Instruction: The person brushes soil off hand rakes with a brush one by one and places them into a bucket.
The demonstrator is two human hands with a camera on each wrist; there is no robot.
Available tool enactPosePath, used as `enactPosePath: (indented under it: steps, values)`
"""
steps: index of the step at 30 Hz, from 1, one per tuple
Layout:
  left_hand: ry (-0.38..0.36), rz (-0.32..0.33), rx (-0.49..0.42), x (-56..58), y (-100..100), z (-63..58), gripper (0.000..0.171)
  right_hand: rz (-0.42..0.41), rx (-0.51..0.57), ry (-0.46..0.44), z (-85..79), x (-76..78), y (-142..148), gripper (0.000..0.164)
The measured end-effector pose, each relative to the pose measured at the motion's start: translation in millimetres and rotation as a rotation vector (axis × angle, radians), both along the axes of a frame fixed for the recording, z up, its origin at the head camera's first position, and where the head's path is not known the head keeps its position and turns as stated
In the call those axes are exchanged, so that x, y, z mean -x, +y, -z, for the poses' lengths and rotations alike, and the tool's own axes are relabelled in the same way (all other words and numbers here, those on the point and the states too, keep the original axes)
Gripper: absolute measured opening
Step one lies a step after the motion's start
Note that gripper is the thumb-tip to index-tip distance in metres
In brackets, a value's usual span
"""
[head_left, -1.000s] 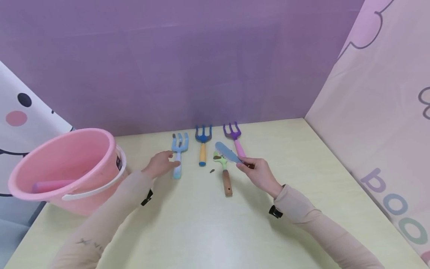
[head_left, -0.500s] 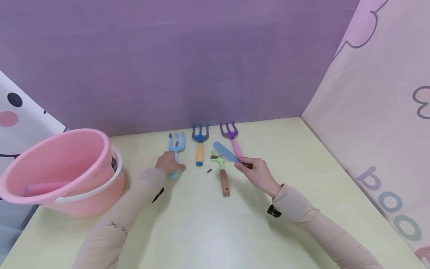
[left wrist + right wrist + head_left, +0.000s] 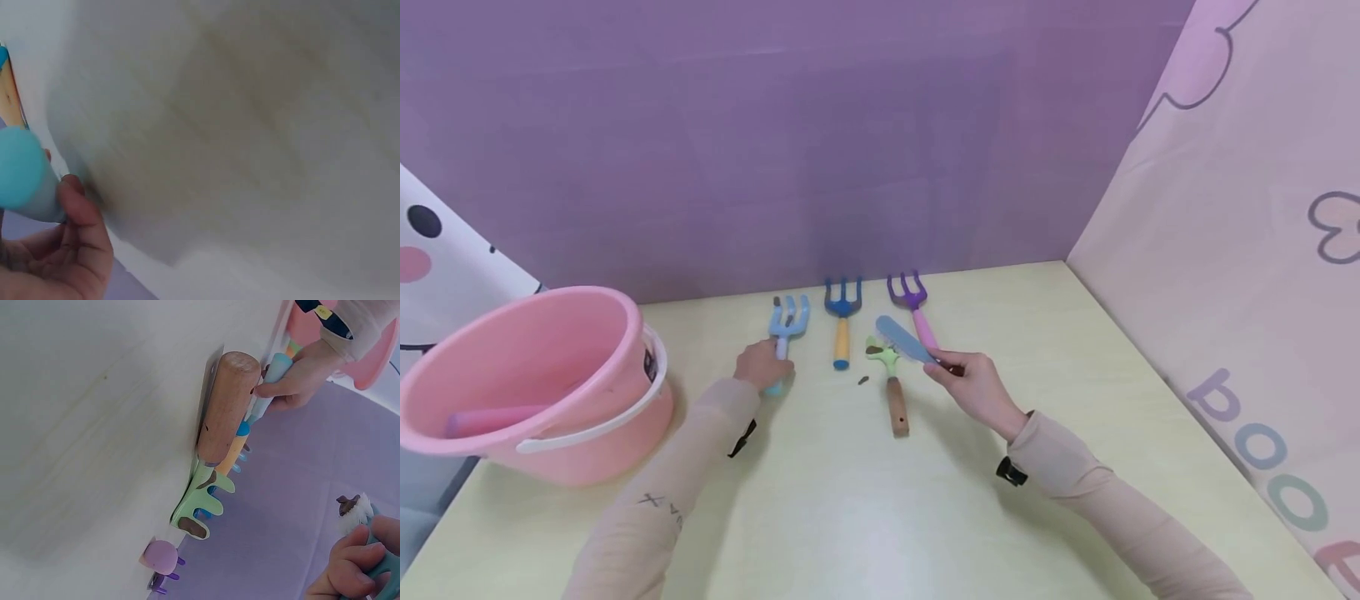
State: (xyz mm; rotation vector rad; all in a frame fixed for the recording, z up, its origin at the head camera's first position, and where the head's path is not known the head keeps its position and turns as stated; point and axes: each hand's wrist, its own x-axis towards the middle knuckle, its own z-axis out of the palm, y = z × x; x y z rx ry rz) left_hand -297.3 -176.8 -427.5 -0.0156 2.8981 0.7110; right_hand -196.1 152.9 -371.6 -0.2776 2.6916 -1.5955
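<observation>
My left hand [image 3: 762,365] grips the handle of a light blue garden hand fork [image 3: 789,318], which has brown flecks on its tines. In the left wrist view the handle's teal end [image 3: 22,169] shows beside the thumb. My right hand [image 3: 976,387] holds a blue brush [image 3: 904,337] by its dark handle. White bristles [image 3: 357,515] with a brown bit on them show in the right wrist view. Below the brush lies a green hand fork [image 3: 886,357] with a wooden handle, brown patches on its head. A small brown bit [image 3: 863,380] lies on the table beside it.
A dark blue fork with a yellow handle [image 3: 842,342] and a purple fork with a pink handle [image 3: 921,321] lie near the back wall. At the left stands a pink bucket [image 3: 595,442] with a pink object [image 3: 497,419] inside.
My left hand has reached onto the light blue fork and now grips its handle, whose near end has swung slightly left. The right hand with the brush has barely moved.
</observation>
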Motion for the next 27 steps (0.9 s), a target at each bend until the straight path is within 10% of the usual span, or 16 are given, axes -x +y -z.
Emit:
enactPosePath:
  steps: [27]
  values:
    - [0.054, -0.073, -0.166, -11.9, -9.9, -7.7, 0.057, -0.045, -0.018, -0.027, 1.4, 2.9, -6.9, 0.034]
